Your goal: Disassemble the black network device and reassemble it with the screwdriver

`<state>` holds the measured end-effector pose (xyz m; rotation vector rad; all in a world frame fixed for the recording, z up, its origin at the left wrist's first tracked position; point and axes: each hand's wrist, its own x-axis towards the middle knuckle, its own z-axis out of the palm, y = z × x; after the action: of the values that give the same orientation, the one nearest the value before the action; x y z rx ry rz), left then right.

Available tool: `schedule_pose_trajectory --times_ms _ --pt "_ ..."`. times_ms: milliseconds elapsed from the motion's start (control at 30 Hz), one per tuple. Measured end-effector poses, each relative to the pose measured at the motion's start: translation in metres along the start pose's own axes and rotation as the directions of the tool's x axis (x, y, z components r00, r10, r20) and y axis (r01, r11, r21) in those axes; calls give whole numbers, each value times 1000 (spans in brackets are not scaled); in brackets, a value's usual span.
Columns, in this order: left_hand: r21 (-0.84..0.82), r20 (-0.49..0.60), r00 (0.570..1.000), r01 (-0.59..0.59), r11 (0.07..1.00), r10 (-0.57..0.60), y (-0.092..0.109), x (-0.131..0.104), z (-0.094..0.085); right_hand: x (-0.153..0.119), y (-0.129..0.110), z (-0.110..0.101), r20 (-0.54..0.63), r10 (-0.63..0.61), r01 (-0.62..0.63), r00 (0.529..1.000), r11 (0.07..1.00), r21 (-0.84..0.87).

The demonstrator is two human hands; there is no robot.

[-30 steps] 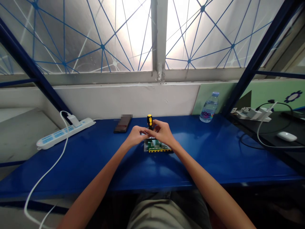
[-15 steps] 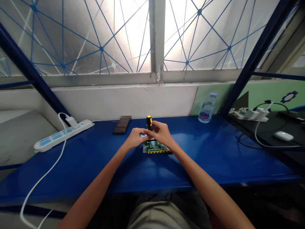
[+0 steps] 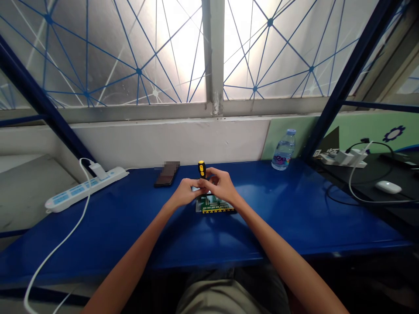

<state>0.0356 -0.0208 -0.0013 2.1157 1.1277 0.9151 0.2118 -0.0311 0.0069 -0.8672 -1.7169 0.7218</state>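
the screwdriver point(image 3: 202, 170) stands among the fingers point(image 3: 210, 186), seemingly over the circuit board point(image 3: 214, 203).

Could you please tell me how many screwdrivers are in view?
1: the screwdriver, handle up, where the left hand and right hand meet above the board. The hands hide its lower end. No other shows.

Left: white power strip point(image 3: 73, 195), adapter point(image 3: 98, 171) plugged in. Far left-centre: dark phone point(image 3: 166, 176), flat. Far right: capped bottle point(image 3: 284, 152), upright. Right side: white mouse point(image 3: 388, 187).
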Motion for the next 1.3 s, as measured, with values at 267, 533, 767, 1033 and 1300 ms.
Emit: schedule_pose_trajectory --times_ms 267,533,767,1033,1300 --pt "37 46 999 18 999 -20 6 -2 -3 1 2 -2 9 36 -36 999 996 76" --pt "52 78 997 12 999 -16 5 -1 -4 2 3 -3 43 87 -92 995 987 131" --pt "52 99 995 0 999 -6 6 -1 -4 3 5 -3 93 110 -128 990 971 203" --pt "117 -46 999 27 993 -22 6 -2 -2 6 7 -6 43 107 -112 993 982 152" --pt "107 -61 998 16 994 -9 4 -2 3 3 3 -3 42 123 -127 992 982 138"
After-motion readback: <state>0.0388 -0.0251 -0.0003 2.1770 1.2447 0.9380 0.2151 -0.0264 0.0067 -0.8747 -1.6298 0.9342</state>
